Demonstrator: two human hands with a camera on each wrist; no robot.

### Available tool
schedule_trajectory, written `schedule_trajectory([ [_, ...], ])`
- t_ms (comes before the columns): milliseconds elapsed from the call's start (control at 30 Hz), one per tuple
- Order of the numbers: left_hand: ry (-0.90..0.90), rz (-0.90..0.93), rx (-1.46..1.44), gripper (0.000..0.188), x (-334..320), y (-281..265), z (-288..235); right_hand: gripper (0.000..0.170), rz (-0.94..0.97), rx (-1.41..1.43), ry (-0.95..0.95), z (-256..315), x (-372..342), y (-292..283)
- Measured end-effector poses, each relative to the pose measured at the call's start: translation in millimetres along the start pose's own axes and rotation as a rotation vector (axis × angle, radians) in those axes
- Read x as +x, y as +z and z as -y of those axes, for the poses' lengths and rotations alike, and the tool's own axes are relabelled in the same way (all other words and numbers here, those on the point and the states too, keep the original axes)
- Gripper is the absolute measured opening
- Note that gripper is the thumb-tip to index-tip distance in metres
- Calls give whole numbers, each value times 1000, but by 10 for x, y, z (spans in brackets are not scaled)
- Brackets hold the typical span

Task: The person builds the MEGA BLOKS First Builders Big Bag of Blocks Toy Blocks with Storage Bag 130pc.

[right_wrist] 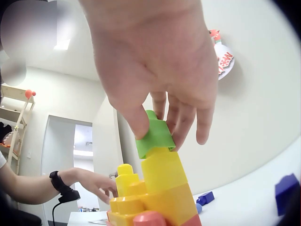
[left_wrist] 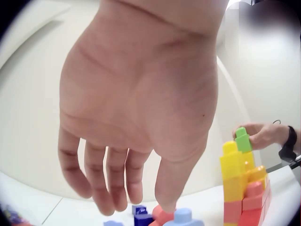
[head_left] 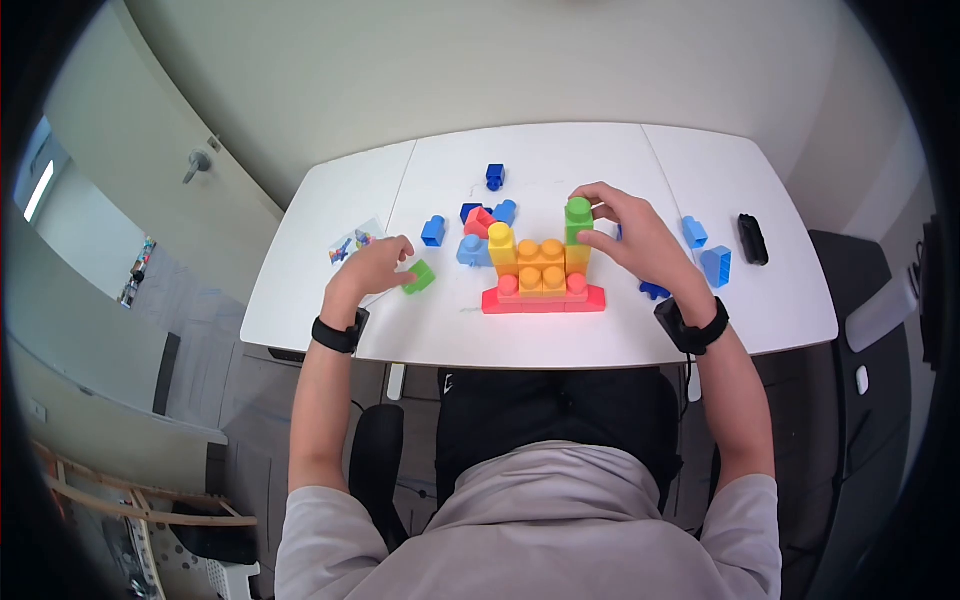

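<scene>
My right hand (head_left: 640, 235) pinches a green block (head_left: 579, 212) between thumb and fingers at the top of the right column. In the right wrist view that green block (right_wrist: 156, 137) sits tilted on a yellow block (right_wrist: 164, 170). Orange blocks (head_left: 541, 268) fill the middle of the structure, on a red base (head_left: 544, 301); a yellow block (head_left: 502, 240) tops the left column. My left hand (head_left: 372, 268), fingers loosely bent, hovers at the left beside another green block (head_left: 420, 277). In the left wrist view the left hand (left_wrist: 136, 103) holds nothing.
Light blue (head_left: 474, 251), red (head_left: 480, 221) and dark blue (head_left: 495, 177) blocks lie behind and left of the structure. A picture sheet (head_left: 352, 243) is near my left hand. At the right are blue blocks (head_left: 716, 266) and a black case (head_left: 753, 239).
</scene>
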State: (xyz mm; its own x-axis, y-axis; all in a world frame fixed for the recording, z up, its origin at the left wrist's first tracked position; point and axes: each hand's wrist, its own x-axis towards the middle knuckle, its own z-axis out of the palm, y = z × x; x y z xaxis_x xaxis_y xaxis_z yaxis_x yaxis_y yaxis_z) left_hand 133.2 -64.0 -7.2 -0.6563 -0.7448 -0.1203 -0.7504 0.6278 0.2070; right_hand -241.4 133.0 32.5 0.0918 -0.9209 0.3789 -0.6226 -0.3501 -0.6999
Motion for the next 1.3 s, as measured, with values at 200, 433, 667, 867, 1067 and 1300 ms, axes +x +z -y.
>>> schedule_trajectory([
  [200,-51,-33,133,50,21,277,-62,46,27,-16,50,-34,-1,1],
  [433,67,-261,119,37,65,262,-279,48,69,-95,84,-38,-11,44],
  [667,90,-393,-117,33,-154,-416,-1151,48,69,-56,29,-73,-35,84],
  [867,416,-607,-317,45,-170,-610,-1398,48,67,-57,50,-25,-28,66],
  [1067,393,-501,-378,48,-195,-520,-1497,48,54,-59,19,-55,-31,75],
  [1300,343,-332,-291,44,12,-365,-1452,48,62,-14,35,-72,-35,90],
])
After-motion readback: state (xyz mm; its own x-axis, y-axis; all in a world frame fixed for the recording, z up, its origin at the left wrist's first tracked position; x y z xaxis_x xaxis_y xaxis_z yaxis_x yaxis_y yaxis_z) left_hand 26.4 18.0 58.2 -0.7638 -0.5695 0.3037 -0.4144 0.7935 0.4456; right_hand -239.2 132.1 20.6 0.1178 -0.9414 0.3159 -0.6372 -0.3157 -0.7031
